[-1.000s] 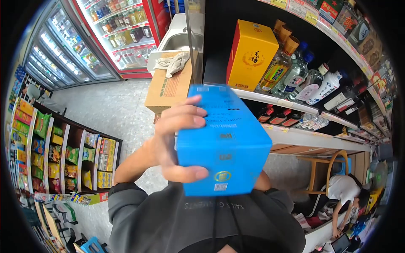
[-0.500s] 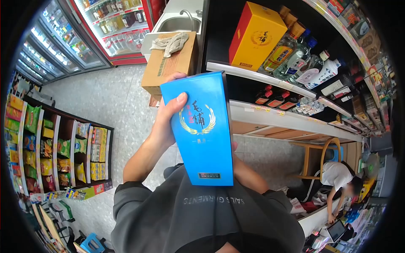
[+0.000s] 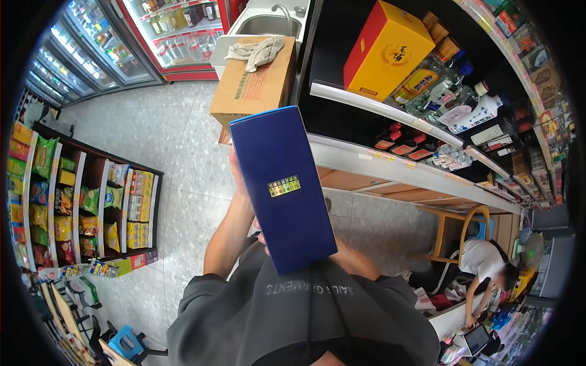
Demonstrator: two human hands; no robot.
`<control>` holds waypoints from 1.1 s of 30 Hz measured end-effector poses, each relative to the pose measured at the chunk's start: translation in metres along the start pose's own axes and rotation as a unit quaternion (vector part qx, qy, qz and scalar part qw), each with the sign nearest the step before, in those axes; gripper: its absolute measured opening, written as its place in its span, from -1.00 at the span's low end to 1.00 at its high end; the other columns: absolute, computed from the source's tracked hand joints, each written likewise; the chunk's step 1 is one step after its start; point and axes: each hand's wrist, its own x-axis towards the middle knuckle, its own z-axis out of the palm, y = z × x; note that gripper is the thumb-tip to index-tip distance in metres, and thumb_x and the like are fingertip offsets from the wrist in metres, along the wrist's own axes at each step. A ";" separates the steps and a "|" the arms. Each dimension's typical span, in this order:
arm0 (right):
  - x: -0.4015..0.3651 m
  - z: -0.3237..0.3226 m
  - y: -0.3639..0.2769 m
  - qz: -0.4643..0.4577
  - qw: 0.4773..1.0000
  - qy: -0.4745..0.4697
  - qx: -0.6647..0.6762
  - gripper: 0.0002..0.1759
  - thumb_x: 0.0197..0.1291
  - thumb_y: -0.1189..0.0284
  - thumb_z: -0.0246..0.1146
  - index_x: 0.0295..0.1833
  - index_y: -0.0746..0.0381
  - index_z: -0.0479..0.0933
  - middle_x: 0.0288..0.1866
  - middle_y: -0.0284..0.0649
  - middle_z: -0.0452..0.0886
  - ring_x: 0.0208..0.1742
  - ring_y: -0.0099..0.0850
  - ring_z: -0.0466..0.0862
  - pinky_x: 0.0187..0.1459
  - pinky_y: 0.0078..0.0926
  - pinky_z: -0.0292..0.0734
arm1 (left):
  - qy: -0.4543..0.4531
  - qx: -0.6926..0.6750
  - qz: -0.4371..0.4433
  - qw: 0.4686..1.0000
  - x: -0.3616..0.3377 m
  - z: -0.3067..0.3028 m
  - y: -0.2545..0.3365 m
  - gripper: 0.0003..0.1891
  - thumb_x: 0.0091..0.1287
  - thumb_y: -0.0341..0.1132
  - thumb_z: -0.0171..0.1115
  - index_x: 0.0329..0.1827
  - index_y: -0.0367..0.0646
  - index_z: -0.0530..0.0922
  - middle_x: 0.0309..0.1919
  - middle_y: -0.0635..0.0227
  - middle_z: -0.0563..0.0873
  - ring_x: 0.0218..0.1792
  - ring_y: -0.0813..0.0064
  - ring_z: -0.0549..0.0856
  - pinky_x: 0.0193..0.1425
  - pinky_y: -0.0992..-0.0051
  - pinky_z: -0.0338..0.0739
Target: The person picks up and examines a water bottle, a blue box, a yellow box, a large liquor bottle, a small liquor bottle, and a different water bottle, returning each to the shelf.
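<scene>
A tall box (image 3: 282, 213) is held up before my chest, its dark blue side with a small gold label facing me and a thin light blue edge on top. My left hand (image 3: 239, 177) grips its left side, with fingertips showing at the lower left edge. Most of my right hand is hidden behind the box; only the forearm shows at the lower right. Beyond the box stands a cardboard carton (image 3: 250, 91) with a grey cloth (image 3: 256, 53) on it.
A shelf (image 3: 390, 113) at the right holds a yellow and red box (image 3: 390, 52) and bottles. Snack racks (image 3: 91, 207) stand at the left, drink fridges and a sink (image 3: 265, 25) at the back. A person (image 3: 485, 262) leans over a counter at the lower right.
The box has turned from its light blue front to its dark blue side. My left thumb is no longer on its face. The view has shifted slightly.
</scene>
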 end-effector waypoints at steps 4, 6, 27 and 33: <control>-0.030 -0.018 -0.011 -0.064 0.992 0.072 -0.082 -0.24 0.30 0.12 0.22 0.45 0.31 0.17 0.34 -0.03 0.40 0.32 -0.19 0.45 0.28 -0.18 0.40 | 0.092 0.137 -0.004 0.986 -0.006 -0.016 0.001 -0.29 0.44 0.26 -0.17 0.36 -0.18 0.35 0.15 0.21 0.58 0.08 0.40 0.64 0.15 0.38 0.59; -0.043 -0.004 -0.027 -0.061 0.973 0.125 -0.186 -0.22 0.26 0.14 0.26 0.45 0.30 0.17 0.36 -0.06 0.40 0.33 -0.24 0.44 0.31 -0.25 0.37 | -0.012 0.043 -0.071 0.997 -0.029 0.024 0.039 -0.20 0.42 0.30 -0.15 0.47 -0.20 0.20 0.35 0.09 0.41 0.28 0.25 0.50 0.26 0.25 0.54; -0.060 0.062 -0.046 -0.106 0.798 0.267 -0.530 -0.22 0.29 0.18 0.24 0.47 0.28 0.08 0.21 -0.16 0.36 0.26 -0.38 0.37 0.26 -0.32 0.30 | -0.026 -0.122 -0.106 0.987 -0.032 0.037 -0.011 -0.32 0.38 0.17 0.07 0.31 -0.25 0.35 0.15 0.10 0.52 0.22 0.15 0.53 0.26 0.11 0.50; -0.051 0.008 -0.045 -0.021 0.902 0.285 -0.324 -0.18 0.31 0.08 0.24 0.47 0.32 0.09 0.37 -0.16 0.34 0.40 -0.36 0.32 0.33 -0.36 0.27 | -0.100 -0.290 -0.205 0.929 -0.013 0.059 -0.037 -0.37 0.43 0.00 0.07 0.34 -0.36 0.24 0.09 0.09 0.46 0.22 0.17 0.47 0.32 -0.03 0.46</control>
